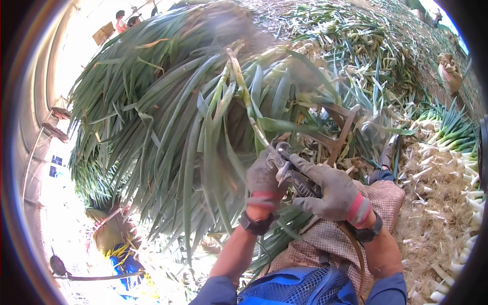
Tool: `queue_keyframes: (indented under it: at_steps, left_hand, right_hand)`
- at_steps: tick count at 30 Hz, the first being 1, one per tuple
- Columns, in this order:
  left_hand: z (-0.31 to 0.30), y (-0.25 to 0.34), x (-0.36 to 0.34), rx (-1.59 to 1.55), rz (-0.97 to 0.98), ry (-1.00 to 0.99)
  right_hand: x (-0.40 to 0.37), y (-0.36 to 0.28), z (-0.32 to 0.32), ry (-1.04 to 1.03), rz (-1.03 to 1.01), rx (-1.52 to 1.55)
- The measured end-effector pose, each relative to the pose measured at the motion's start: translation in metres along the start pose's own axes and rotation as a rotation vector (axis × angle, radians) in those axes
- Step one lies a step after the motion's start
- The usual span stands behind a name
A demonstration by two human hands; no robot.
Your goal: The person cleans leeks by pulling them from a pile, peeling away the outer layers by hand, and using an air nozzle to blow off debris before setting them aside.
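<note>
A big bundle of long green leek-like leaves (pixel 168 112) lies across my lap, its tips fanning out to the left. My left hand (pixel 264 180), in a grey glove with a pink cuff, grips the stalk end of the bundle. My right hand (pixel 330 190), gloved the same way, holds a metal cutting tool (pixel 287 165) with its head against the stalks, right beside my left hand. A thin strip (pixel 249 107) runs up over the bundle from the tool.
Heaps of cut green leaves (pixel 356 40) cover the ground behind. Trimmed white stalks (pixel 470 168) lie in rows at the right on dry straw (pixel 432 213). A brown sack (pixel 450 71) stands far right. People stand far off at top left.
</note>
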State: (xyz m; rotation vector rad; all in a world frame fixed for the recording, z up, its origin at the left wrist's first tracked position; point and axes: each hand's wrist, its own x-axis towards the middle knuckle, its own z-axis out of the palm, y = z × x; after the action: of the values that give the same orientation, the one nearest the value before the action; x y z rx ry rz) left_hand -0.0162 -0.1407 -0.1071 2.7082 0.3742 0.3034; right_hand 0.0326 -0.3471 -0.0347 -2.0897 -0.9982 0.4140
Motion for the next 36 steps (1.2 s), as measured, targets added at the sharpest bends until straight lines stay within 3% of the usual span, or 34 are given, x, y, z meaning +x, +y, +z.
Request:
queue_keyframes:
  at_steps: [5,8,12,13,16,17,22,25,28,32,36]
  left_hand:
    - [-0.016,-0.017,-0.007,-0.350,-0.087,0.238]
    - [-0.034,-0.028,0.010,-0.343,-0.065,0.475]
    - [-0.044,-0.036,0.066,-0.198,-0.207,0.342]
    - [-0.047,-0.034,0.080,-0.140,-0.272,0.212]
    - [-0.044,-0.029,0.112,-0.001,-0.341,0.068]
    - [-0.041,-0.033,0.117,-0.062,-0.255,0.174]
    - [-0.046,-0.043,0.101,-0.237,-0.291,0.106]
    - [-0.058,-0.044,0.085,-0.268,-0.310,0.120]
    - [-0.064,-0.052,0.078,-0.522,-0.333,0.033]
    - [-0.066,-0.061,0.074,-0.786,-0.375,-0.046]
    - [-0.068,-0.065,0.068,-0.950,-0.402,-0.109]
  right_hand:
    - [0.020,0.003,0.003,-0.002,0.072,-0.127]
    - [0.031,0.007,0.005,0.001,0.050,-0.099]
    - [0.054,-0.002,0.001,-0.004,0.132,-0.084]
    - [0.060,0.002,0.004,0.048,0.132,-0.088]
    - [0.068,0.007,-0.002,0.069,0.087,-0.104]
    - [0.067,0.008,-0.004,0.043,0.080,-0.104]
    - [0.060,0.009,-0.015,-0.032,0.056,-0.098]
    - [0.085,0.009,-0.013,0.042,-0.005,-0.074]
    - [0.125,0.016,-0.013,0.052,0.085,-0.063]
    - [0.169,0.021,-0.022,0.071,0.007,-0.005]
    - [0.166,0.011,-0.025,0.046,0.096,-0.066]
